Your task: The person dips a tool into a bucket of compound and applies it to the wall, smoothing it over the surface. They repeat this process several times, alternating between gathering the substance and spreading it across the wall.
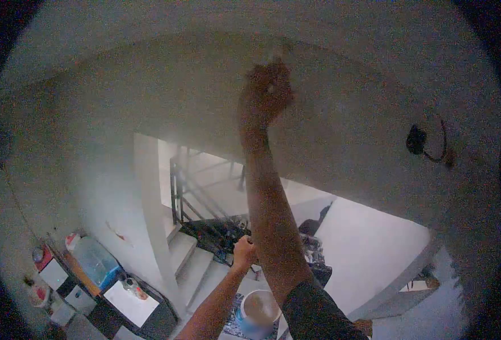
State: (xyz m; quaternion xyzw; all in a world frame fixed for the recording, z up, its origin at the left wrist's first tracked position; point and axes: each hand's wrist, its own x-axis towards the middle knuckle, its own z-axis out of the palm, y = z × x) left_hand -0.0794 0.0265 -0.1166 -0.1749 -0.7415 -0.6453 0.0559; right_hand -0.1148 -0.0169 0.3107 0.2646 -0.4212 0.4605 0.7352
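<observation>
My right hand [270,88] is raised high against the grey wall [193,85], close to where it meets the ceiling. Its fingers are closed, and a small pale blurred thing shows at their tips; its kind is not clear. Lower down, my left hand [243,253] is closed into a fist in front of the stairs, partly behind my right forearm. Whatever it grips, if anything, is hidden. Below the hands is a blue bucket [259,311] with something light brown in it, partly covered by my right arm.
Behind the opening are stairs [196,249] with a dark metal railing [205,192]. A large clear water bottle [94,260] and papers lie on a dark surface at lower left. A black fixture [416,140] with a looped cable hangs on the right wall.
</observation>
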